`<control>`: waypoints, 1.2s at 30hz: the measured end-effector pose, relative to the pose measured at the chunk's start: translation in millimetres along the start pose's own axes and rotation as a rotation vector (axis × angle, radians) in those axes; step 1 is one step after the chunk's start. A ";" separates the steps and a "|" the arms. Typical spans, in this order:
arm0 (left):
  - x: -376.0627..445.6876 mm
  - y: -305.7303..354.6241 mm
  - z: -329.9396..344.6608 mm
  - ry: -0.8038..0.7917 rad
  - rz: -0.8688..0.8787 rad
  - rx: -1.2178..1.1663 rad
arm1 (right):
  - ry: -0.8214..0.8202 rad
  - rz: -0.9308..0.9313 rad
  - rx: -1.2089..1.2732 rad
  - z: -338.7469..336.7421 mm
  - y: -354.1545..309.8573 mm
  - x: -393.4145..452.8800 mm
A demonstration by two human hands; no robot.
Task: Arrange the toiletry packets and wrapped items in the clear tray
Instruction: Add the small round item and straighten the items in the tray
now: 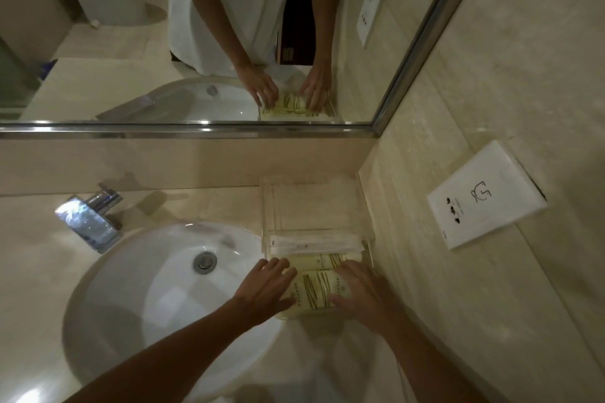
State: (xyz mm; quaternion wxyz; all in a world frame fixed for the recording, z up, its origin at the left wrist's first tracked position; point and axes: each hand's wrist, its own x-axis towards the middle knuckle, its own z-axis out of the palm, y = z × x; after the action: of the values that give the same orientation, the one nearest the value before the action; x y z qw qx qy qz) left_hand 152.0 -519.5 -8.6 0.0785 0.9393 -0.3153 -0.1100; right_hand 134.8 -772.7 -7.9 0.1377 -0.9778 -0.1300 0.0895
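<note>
A clear tray (269, 206) stands on the counter to the right of the sink, against the back wall. Its far part holds folded white cloths (311, 203). Long white wrapped items (314, 244) lie across its middle. Nearer to me lie yellow toiletry packets with dark stripes (314, 291). My left hand (265, 288) rests with spread fingers on the left end of the front packet. My right hand (360, 291) lies flat on its right end. Both hands press on the packets; neither lifts one.
A white oval sink (147, 298) with a chrome tap (91, 216) takes up the left of the counter. A mirror with a steel frame (196, 129) runs along the back wall. A white socket plate (484, 196) sits on the right wall.
</note>
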 end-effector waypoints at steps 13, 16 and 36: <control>-2.3 -2.7 25.5 -0.049 0.136 0.127 | -0.022 -0.004 -0.055 20.1 9.5 -14.1; -6.9 0.7 29.6 -0.039 0.084 0.134 | -0.046 0.055 -0.053 24.9 7.0 -17.6; -16.5 26.1 44.7 -0.016 0.026 0.024 | -0.010 0.177 -0.064 43.8 -7.8 -32.1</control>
State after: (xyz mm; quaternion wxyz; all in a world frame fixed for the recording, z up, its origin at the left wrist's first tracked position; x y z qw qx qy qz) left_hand 112.8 -533.5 -43.4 0.0661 0.9350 -0.3296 -0.1128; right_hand 93.3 -763.7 -42.5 0.0971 -0.9890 -0.0467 0.1018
